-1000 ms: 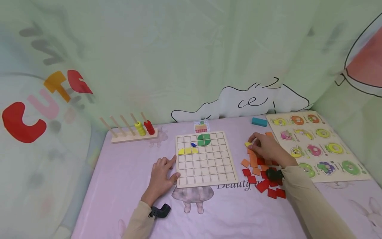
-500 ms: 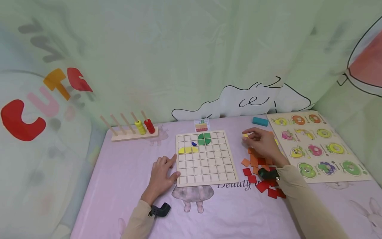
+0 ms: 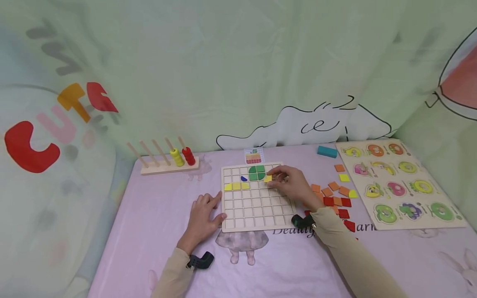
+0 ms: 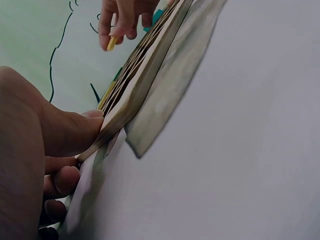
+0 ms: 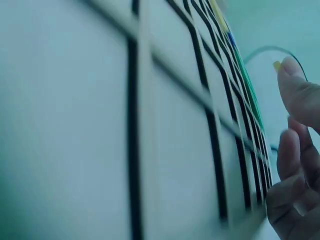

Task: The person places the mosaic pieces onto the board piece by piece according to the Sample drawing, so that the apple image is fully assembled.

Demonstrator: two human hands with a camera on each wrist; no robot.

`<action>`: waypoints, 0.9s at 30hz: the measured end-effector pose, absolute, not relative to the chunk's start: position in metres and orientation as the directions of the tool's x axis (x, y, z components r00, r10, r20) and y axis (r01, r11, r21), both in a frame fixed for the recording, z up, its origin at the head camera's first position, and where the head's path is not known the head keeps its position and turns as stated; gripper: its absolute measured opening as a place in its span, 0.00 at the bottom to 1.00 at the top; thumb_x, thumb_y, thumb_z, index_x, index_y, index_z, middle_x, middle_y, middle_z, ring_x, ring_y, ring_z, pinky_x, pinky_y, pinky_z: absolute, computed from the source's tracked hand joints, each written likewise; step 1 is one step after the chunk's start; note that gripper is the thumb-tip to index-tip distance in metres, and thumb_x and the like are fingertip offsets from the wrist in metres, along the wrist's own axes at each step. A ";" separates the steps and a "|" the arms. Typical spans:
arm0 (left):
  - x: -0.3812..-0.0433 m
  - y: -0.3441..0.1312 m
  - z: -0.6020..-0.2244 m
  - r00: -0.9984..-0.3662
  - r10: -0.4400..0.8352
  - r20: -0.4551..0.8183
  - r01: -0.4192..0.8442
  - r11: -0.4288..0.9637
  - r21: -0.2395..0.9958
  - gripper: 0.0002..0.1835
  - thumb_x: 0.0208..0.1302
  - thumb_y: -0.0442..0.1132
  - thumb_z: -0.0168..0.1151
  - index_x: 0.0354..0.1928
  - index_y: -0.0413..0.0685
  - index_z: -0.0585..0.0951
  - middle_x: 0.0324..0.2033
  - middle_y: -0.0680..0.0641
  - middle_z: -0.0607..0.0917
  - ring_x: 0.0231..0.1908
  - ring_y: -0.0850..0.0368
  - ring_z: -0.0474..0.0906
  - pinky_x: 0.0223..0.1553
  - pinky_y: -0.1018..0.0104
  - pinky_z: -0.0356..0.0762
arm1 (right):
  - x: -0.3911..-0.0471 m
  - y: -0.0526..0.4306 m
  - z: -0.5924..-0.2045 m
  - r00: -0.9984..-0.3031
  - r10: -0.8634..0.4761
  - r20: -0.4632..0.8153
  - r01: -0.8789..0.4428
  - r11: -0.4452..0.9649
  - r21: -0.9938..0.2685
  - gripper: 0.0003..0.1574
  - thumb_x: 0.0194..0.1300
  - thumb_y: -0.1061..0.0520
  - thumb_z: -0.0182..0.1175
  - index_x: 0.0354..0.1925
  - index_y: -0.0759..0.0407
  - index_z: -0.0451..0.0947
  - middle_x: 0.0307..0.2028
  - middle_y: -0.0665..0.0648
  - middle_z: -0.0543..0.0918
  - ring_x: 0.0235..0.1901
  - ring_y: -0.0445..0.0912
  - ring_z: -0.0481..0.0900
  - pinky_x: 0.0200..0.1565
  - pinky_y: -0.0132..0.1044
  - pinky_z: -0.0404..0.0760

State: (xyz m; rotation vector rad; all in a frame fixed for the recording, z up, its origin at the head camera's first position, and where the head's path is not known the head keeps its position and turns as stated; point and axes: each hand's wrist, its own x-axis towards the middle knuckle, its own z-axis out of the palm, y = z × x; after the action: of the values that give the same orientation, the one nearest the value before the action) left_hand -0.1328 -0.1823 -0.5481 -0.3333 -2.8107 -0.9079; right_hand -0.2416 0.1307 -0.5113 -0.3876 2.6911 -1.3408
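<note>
My right hand (image 3: 292, 182) pinches a small yellow tile (image 3: 268, 179) between thumb and fingers, over the upper right of a wooden grid board (image 3: 253, 214). In the left wrist view that yellow tile (image 4: 112, 43) hangs above the board surface. My left hand (image 3: 203, 215) rests at the board's left edge, thumb and index finger spread along it; the thumb (image 4: 75, 131) touches the rim. On the grid lie green rounded tiles (image 3: 256, 173), a blue piece (image 3: 244, 179) and a row of yellow tiles (image 3: 236, 186).
Orange tiles (image 3: 327, 192), red tiles (image 3: 346, 202) and a yellow square (image 3: 344, 177) lie right of the board. Beyond them is a fruit puzzle board (image 3: 402, 207). A pattern card (image 3: 254, 156), teal block (image 3: 327, 151) and peg stand (image 3: 169, 166) sit at the back.
My right hand has carried the yellow tile left from the loose pile to above the grid board, uncovering more of the pile. My left hand has stayed at the board's edge.
</note>
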 end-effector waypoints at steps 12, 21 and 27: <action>-0.132 -0.182 -0.546 -0.962 0.161 0.219 0.259 0.789 0.558 0.37 0.60 0.44 0.72 0.73 0.42 0.77 0.35 0.52 0.75 0.38 0.57 0.63 0.44 0.60 0.59 | -0.242 0.093 -0.510 -0.936 -0.350 0.024 -0.258 0.643 -0.721 0.19 0.56 0.56 0.81 0.48 0.54 0.92 0.39 0.55 0.85 0.33 0.46 0.73 0.38 0.39 0.70; -0.132 -0.182 -0.546 -0.962 0.158 0.220 0.257 0.792 0.554 0.37 0.61 0.44 0.72 0.73 0.43 0.77 0.35 0.52 0.74 0.38 0.57 0.63 0.45 0.61 0.59 | -0.241 0.093 -0.507 -0.941 -0.339 0.011 -0.235 0.630 -0.740 0.18 0.59 0.57 0.79 0.48 0.58 0.90 0.36 0.54 0.84 0.33 0.46 0.75 0.39 0.38 0.74; -0.133 -0.182 -0.546 -0.962 0.160 0.223 0.260 0.790 0.556 0.38 0.60 0.43 0.72 0.73 0.43 0.77 0.35 0.52 0.74 0.38 0.57 0.62 0.44 0.61 0.59 | -0.242 0.093 -0.507 -0.934 -0.356 0.024 -0.265 0.646 -0.716 0.10 0.62 0.58 0.77 0.43 0.57 0.91 0.34 0.52 0.86 0.32 0.44 0.78 0.38 0.38 0.76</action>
State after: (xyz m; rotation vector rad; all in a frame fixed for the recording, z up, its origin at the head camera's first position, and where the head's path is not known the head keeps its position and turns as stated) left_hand -0.1325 -0.1821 -0.5461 -0.3327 -2.8147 -0.9099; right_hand -0.2421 0.0927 -0.5074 -0.5193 2.7403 -1.1635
